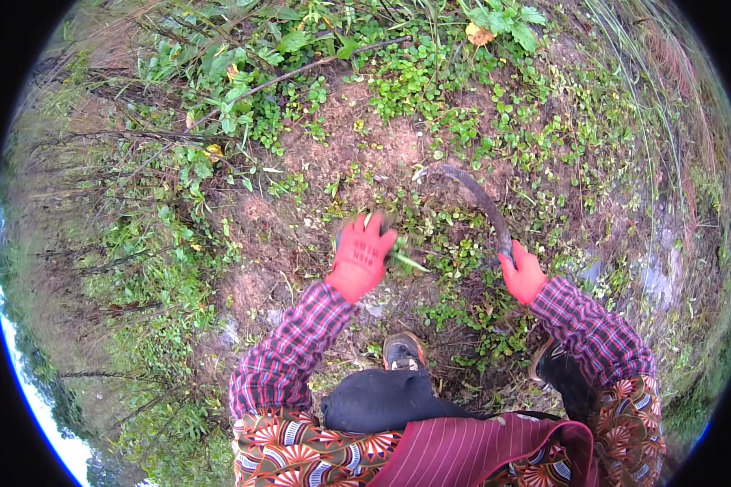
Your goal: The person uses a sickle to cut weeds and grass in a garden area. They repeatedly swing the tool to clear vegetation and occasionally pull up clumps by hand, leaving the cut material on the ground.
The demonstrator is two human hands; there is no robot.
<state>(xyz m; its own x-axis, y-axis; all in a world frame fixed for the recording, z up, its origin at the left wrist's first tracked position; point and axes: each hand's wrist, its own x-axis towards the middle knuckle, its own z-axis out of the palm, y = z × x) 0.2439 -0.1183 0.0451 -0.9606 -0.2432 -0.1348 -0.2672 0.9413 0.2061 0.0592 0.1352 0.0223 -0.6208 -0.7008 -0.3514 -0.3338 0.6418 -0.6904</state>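
My right hand [524,275], in a red work glove, grips the handle end of a sickle [486,201]. The sickle's dark curved blade arches up and to the left, its tip low over the ground plants. To the left of it, my left hand [360,255] wears a matching red glove with printing on the back. Green stems [409,262] stick out from beneath its fingers on the right side. Motion blur and the glove hide most of what the left hand holds. Low leafy ground cover [457,252] grows between the two hands.
A thin fallen branch [280,79] slants across taller weeds at upper left. Bare reddish soil [377,143] shows ahead. Pale stones [664,268] lie to the right, near long grass [639,103]. My shoe [404,352] and bent knee [384,399] are below my hands.
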